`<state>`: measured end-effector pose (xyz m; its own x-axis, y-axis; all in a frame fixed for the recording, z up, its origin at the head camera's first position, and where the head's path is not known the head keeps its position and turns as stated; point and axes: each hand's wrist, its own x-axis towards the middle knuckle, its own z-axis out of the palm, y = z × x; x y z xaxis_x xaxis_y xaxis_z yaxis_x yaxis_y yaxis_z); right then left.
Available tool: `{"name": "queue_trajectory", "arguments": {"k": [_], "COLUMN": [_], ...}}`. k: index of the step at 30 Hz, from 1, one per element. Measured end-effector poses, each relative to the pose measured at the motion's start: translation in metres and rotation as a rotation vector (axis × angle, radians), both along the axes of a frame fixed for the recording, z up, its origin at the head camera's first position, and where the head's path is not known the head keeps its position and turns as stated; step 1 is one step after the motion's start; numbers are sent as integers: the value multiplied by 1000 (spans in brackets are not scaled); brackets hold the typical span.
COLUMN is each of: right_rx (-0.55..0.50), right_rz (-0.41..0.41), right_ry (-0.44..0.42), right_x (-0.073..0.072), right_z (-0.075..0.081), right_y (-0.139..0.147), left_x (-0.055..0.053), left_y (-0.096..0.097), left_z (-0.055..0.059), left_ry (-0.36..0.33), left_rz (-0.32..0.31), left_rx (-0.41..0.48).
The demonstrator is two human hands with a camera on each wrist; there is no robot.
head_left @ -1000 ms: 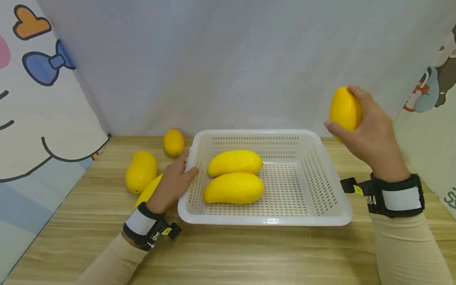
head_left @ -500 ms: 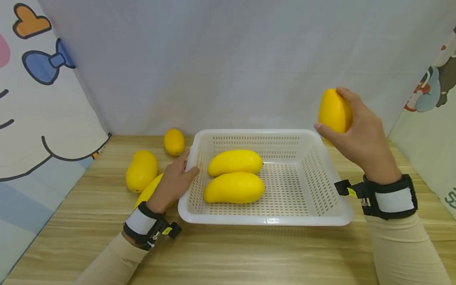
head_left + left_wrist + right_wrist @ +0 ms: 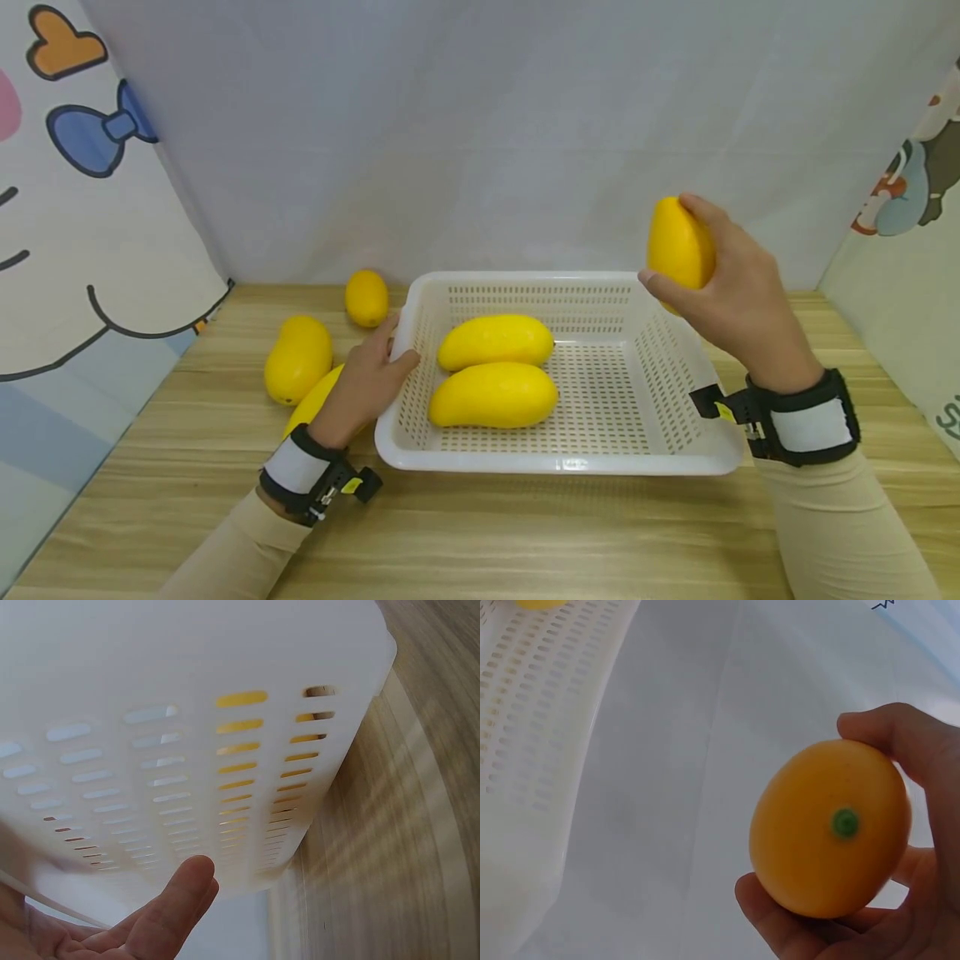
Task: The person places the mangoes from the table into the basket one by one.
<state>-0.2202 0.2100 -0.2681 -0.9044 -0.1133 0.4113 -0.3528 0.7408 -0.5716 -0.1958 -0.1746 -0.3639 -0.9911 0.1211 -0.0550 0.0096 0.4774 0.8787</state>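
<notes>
A yellow mango (image 3: 675,246) is held by my right hand (image 3: 738,287), raised over the back right corner of the white plastic basket (image 3: 555,465). The right wrist view shows the green stem end of this mango (image 3: 810,840), with thumb and fingers around its sides. My left hand (image 3: 367,379) grips the basket's left rim, thumb on top and fingers along the outer wall. In the left wrist view, fingers (image 3: 169,911) lie by the slotted wall. Two mangoes lie side by side in the basket's left half: a rear one (image 3: 495,342) and a front one (image 3: 492,396).
Left of the basket, on the wooden table (image 3: 480,533), lie a large mango (image 3: 298,360), a small round yellow fruit (image 3: 367,298) and another mango (image 3: 311,404) partly hidden by the left hand. A pale cloth wall (image 3: 480,150) rises behind.
My right hand has moved left and slightly down with the mango, from beyond the basket's right side to above its back right corner. The left hand and basket have stayed put.
</notes>
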Motion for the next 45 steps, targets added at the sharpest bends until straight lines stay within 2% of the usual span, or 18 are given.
{"name": "queue_trajectory", "arguments": {"k": [17, 24, 37, 45], "right_rx": [56, 68, 100, 114], "right_rz": [42, 68, 119, 130], "right_ry": [-14, -5, -21, -29], "right_x": [-3, -2, -2, 0], "right_z": [-5, -6, -8, -11], "right_y": [-9, -11, -19, -21], "left_x": [0, 0, 1, -1], "left_y": [0, 0, -2, 0], "left_z": [-1, 0, -1, -1], "left_ry": [-15, 11, 0, 17], "left_rz": [4, 3, 9, 9], "left_rx": [1, -11, 1, -32]}}
